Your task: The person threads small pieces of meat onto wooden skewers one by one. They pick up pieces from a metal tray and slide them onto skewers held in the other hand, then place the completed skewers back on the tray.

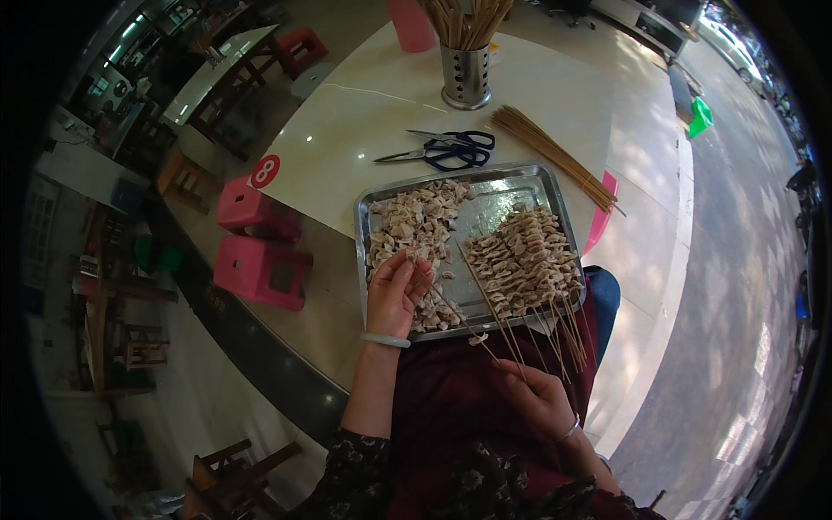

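Note:
My right hand (536,393) grips a thin bamboo skewer (448,302) near its lower end. One small pale piece of food (479,339), seemingly meat, is threaded partway along it. At the skewer's upper tip, my left hand (398,286) pinches another small piece; my fingers partly hide it. Beneath my left hand, loose pale pieces (416,208) fill the left side of a rectangular metal tray (497,195). Loaded skewers (523,260) lie packed together on the right side, their bare ends jutting over the near rim. A second bare skewer (482,289) slants between the two groups, its lower end beside my right hand.
Beyond the tray, two pairs of dark-handled scissors (448,149) lie on the pale table (364,97). A bundle of bamboo skewers (552,156) rests to the right. Behind stands a perforated metal holder (466,77) of sticks. Pink plastic stools (260,270) stand left of the table.

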The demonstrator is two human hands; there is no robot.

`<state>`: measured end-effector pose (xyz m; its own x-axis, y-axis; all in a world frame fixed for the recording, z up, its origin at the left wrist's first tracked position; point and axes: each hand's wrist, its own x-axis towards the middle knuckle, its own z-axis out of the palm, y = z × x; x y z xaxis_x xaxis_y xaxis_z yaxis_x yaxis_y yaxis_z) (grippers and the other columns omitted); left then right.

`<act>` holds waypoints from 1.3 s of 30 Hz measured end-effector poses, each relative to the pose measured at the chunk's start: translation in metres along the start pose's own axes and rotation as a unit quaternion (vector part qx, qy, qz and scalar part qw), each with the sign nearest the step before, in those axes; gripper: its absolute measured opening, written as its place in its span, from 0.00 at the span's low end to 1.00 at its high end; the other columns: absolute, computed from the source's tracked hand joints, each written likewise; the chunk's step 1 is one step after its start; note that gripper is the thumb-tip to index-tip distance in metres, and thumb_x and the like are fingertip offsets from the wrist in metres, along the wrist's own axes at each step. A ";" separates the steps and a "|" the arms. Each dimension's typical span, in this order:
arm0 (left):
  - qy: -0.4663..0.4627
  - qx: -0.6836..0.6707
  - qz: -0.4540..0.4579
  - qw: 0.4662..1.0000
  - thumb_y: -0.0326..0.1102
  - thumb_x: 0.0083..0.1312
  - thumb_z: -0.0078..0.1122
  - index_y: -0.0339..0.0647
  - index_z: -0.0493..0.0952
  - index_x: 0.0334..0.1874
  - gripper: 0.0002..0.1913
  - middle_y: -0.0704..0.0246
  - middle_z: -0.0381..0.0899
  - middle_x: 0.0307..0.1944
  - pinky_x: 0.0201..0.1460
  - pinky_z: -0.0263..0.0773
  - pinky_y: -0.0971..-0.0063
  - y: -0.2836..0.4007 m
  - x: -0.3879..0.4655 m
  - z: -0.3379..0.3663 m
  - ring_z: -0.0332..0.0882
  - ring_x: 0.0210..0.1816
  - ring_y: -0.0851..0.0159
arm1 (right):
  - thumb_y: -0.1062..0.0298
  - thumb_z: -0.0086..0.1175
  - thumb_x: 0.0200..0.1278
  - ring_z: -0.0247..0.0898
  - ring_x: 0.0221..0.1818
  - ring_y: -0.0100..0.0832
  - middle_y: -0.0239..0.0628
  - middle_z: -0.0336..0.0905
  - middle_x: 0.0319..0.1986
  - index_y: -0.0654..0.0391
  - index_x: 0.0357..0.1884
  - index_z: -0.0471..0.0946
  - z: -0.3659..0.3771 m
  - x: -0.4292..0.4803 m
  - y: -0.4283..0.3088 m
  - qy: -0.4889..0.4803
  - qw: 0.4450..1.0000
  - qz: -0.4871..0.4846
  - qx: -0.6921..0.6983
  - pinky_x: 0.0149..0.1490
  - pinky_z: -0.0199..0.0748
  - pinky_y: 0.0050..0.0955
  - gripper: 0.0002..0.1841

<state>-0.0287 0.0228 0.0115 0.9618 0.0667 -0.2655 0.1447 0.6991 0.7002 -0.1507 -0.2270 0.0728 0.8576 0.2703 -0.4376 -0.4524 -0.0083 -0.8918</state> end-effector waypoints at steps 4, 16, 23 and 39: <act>0.025 -0.029 0.003 0.999 0.31 0.71 0.54 0.39 0.75 0.51 0.09 0.62 0.82 0.45 0.54 0.80 0.70 0.001 0.000 0.002 0.81 0.48 0.64 | 0.70 0.48 0.71 0.71 0.46 0.18 0.32 0.81 0.47 0.66 0.59 0.74 0.001 0.001 0.000 0.018 0.999 -0.006 -0.038 0.52 0.68 0.18 0.17; -0.021 0.278 0.122 0.953 0.28 0.70 0.54 0.35 0.74 0.53 0.11 0.62 0.82 0.42 0.49 0.80 0.73 -0.004 -0.001 0.010 0.83 0.45 0.65 | 0.72 0.49 0.69 0.78 0.44 0.22 0.45 0.84 0.42 0.64 0.56 0.76 0.008 0.007 -0.012 0.045 0.983 -0.088 -0.155 0.50 0.72 0.22 0.16; -0.030 0.243 0.099 0.965 0.28 0.70 0.55 0.35 0.74 0.49 0.09 0.67 0.80 0.39 0.44 0.80 0.77 -0.013 -0.010 0.021 0.82 0.41 0.69 | 0.71 0.49 0.70 0.77 0.43 0.21 0.41 0.84 0.41 0.64 0.56 0.76 0.014 0.017 -0.006 0.059 0.991 -0.082 -0.083 0.49 0.72 0.22 0.16; -0.017 -0.134 -0.087 0.987 0.38 0.73 0.52 0.40 0.75 0.55 0.13 0.67 0.83 0.44 0.56 0.78 0.72 -0.002 0.007 0.003 0.82 0.47 0.69 | 0.71 0.48 0.71 0.74 0.51 0.21 0.38 0.82 0.49 0.65 0.58 0.75 0.002 -0.006 -0.006 0.023 0.998 -0.028 -0.057 0.56 0.69 0.21 0.16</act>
<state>-0.0212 0.0196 0.0098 0.9356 -0.0921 -0.3407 0.2466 0.8613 0.4442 -0.1533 -0.2268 0.0806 0.8920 0.2283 -0.3901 -0.3758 -0.1049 -0.9208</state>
